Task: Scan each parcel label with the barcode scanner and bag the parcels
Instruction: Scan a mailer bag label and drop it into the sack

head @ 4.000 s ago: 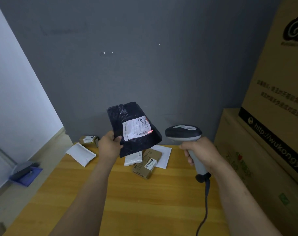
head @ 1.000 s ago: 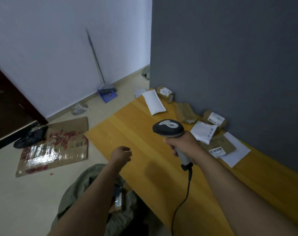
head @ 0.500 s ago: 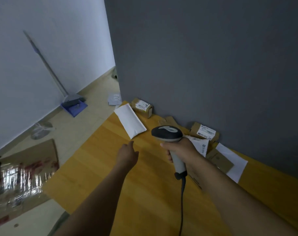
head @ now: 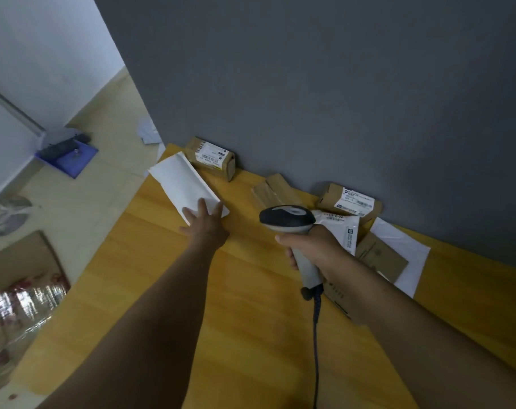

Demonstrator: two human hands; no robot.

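Reaching forward, the left hand (head: 207, 226) rests spread fingers on the white parcel (head: 183, 184) while the right hand (head: 315, 246) grips the scanner (head: 289, 221).

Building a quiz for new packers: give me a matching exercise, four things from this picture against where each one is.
1 flat white mailer
2 black-and-grey barcode scanner
3 leftmost labelled brown cardboard box
4 blue plastic dustpan

A gripped by the right hand
B on the floor
C touched by the left hand
D on the table against the grey wall

Pairs: 1-C, 2-A, 3-D, 4-B
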